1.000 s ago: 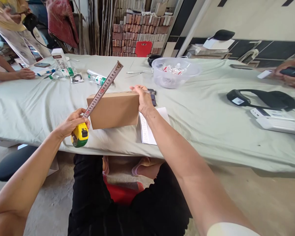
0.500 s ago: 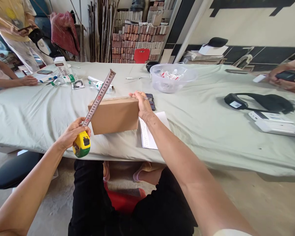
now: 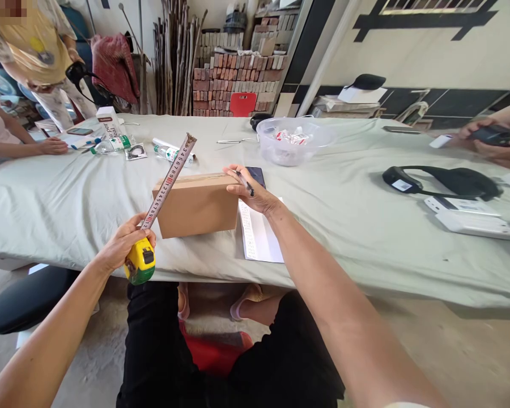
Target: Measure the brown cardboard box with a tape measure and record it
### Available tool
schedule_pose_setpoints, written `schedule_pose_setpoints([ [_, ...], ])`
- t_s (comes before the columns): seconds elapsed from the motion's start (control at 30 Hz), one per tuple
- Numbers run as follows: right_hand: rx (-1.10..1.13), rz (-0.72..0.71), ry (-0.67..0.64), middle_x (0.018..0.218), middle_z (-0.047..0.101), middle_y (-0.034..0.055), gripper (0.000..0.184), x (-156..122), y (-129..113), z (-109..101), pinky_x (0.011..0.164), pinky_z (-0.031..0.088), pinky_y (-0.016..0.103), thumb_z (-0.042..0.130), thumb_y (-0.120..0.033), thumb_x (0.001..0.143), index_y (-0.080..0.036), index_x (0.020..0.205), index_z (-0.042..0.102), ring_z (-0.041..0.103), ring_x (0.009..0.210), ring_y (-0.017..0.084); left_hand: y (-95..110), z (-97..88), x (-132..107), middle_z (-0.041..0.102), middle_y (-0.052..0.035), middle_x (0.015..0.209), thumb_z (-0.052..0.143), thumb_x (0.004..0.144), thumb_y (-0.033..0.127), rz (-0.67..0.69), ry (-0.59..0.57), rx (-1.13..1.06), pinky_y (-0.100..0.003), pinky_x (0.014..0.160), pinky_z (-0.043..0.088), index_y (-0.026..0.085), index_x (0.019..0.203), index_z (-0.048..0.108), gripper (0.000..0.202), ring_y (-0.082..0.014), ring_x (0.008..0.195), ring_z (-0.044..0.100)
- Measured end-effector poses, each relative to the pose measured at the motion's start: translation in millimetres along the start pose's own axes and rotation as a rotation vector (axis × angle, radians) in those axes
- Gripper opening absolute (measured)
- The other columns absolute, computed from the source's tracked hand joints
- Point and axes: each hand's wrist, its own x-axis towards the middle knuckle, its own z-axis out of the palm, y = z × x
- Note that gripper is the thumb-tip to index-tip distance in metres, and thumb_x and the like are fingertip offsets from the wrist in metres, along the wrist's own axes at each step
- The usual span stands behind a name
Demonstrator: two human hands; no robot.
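My left hand (image 3: 121, 242) is closed around a yellow and green tape measure (image 3: 141, 262). Its metal blade (image 3: 168, 182) sticks out up and to the right, passing in front of the left end of a brown cardboard box (image 3: 195, 211). The box sits on the cloth-covered table. At the box's upper right corner is my right hand (image 3: 258, 199), with a dark pen (image 3: 245, 183) held in it and fingertips at the box edge. Below that hand lies a sheet of paper (image 3: 261, 241) with a printed or written column. A dark phone (image 3: 256, 174) lies behind the hand, partly covered.
A clear plastic basin (image 3: 276, 150) holds red and white packets. Bottles (image 3: 170, 152) and a white box (image 3: 108, 118) lie at the back left. A black headset (image 3: 450, 178) and white devices (image 3: 471, 218) are on the right. Other people's hands (image 3: 53, 145) show at both sides.
My right hand has turned and opened from the box corner slightly, so the pen in it now shows. The tape measure stays in my left hand. The view has tilted up a little.
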Motion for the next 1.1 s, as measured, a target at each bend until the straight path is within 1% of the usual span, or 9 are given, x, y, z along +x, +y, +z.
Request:
schedule_pose_setpoints([
  [0.1, -0.067, -0.030, 0.007, 0.154, 0.036, 0.0029, 0.065, 2.3, -0.3, -0.9, 0.113, 0.032, 0.036, 0.084, -0.040, 0.063, -0.032, 0.116, 0.047, 0.036, 0.139, 0.018, 1.9, 4.0, -3.0, 0.064, 0.0024, 0.065, 0.062, 0.084, 0.034, -0.006, 0.014, -0.010, -0.022, 0.047, 0.047, 0.022, 0.123, 0.044, 0.045, -0.0139, 0.052, 0.057],
  [0.17, -0.094, -0.060, 0.037, 0.147, 0.044, 0.0031, 0.060, 5.5, 0.6, 1.5, 0.109, 0.035, 0.034, 0.083, -0.042, 0.065, -0.031, 0.113, 0.049, 0.042, 0.133, 0.018, 1.7, 10.3, -5.5, 0.064, 0.0033, 0.064, 0.063, 0.083, 0.032, -0.004, 0.052, -0.024, -0.022, 0.048, 0.047, 0.023, 0.125, 0.042, 0.048, -0.0141, 0.051, 0.057],
  [0.27, -0.132, -0.066, 0.080, 0.122, 0.058, 0.0016, 0.049, 12.2, 2.4, 7.8, 0.092, 0.044, 0.029, 0.078, -0.048, 0.070, -0.029, 0.107, 0.054, 0.055, 0.111, 0.016, -2.0, 27.4, -11.2, 0.065, 0.0046, 0.064, 0.064, 0.080, 0.029, 0.021, 0.208, -0.080, -0.021, 0.047, 0.046, 0.024, 0.123, 0.042, 0.049, -0.0136, 0.050, 0.058],
  [0.33, -0.153, -0.054, 0.108, 0.101, 0.061, -0.0007, 0.044, 17.5, 4.1, 12.6, 0.079, 0.045, 0.026, 0.076, -0.051, 0.071, -0.027, 0.102, 0.055, 0.057, 0.093, 0.014, -6.5, 43.3, -16.8, 0.064, 0.0045, 0.063, 0.065, 0.078, 0.030, 0.009, 0.309, -0.161, -0.021, 0.046, 0.046, 0.023, 0.116, 0.046, 0.043, -0.0127, 0.048, 0.056],
  [0.37, -0.160, -0.051, 0.124, 0.093, 0.060, -0.0019, 0.044, 19.9, 5.2, 14.9, 0.075, 0.044, 0.025, 0.075, -0.053, 0.071, -0.026, 0.099, 0.055, 0.055, 0.087, 0.013, -8.9, 52.1, -20.0, 0.064, 0.0039, 0.062, 0.065, 0.076, 0.031, -0.023, 0.318, -0.209, -0.021, 0.045, 0.046, 0.022, 0.110, 0.049, 0.039, -0.0126, 0.047, 0.056],
  [0.53, -0.217, -0.107, 0.174, 0.073, 0.047, -0.0056, 0.055, 24.7, 14.2, 24.9, 0.067, 0.035, 0.025, 0.070, -0.070, 0.065, -0.023, 0.088, 0.053, 0.042, 0.069, 0.011, -19.9, 95.5, -35.0, 0.064, -0.0001, 0.063, 0.070, 0.073, 0.037, -0.188, 0.133, -0.343, -0.022, 0.045, 0.044, 0.019, 0.098, 0.059, 0.033, -0.0122, 0.047, 0.056],
  [0.67, -0.276, -0.178, 0.235, 0.070, 0.040, -0.0063, 0.062, 21.9, 22.0, 28.7, 0.064, 0.030, 0.027, 0.062, -0.080, 0.064, -0.023, 0.088, 0.051, 0.035, 0.065, 0.011, -27.1, 119.1, -39.0, 0.064, -0.0008, 0.062, 0.071, 0.073, 0.037, -0.240, 0.080, -0.404, -0.021, 0.045, 0.042, 0.018, 0.097, 0.062, 0.032, -0.0114, 0.048, 0.054],
  [0.97, -0.340, -0.222, 0.299, 0.072, 0.039, -0.0048, 0.060, 17.7, 29.5, 32.1, 0.065, 0.033, 0.027, 0.057, -0.081, 0.069, -0.025, 0.089, 0.050, 0.039, 0.067, 0.013, -38.9, 132.2, -42.4, 0.066, -0.0021, 0.065, 0.069, 0.076, 0.035, -0.227, 0.103, -0.458, -0.022, 0.049, 0.042, 0.018, 0.111, 0.060, 0.040, -0.0126, 0.052, 0.055],
  [1.1, -0.323, -0.226, 0.340, 0.072, 0.039, -0.0046, 0.063, 18.2, 30.0, 35.4, 0.067, 0.034, 0.028, 0.057, -0.084, 0.064, -0.025, 0.086, 0.049, 0.038, 0.068, 0.013, -43.4, 137.9, -42.5, 0.066, -0.0015, 0.066, 0.069, 0.076, 0.034, -0.226, 0.112, -0.473, -0.022, 0.050, 0.043, 0.018, 0.114, 0.059, 0.043, -0.0123, 0.052, 0.055],
])
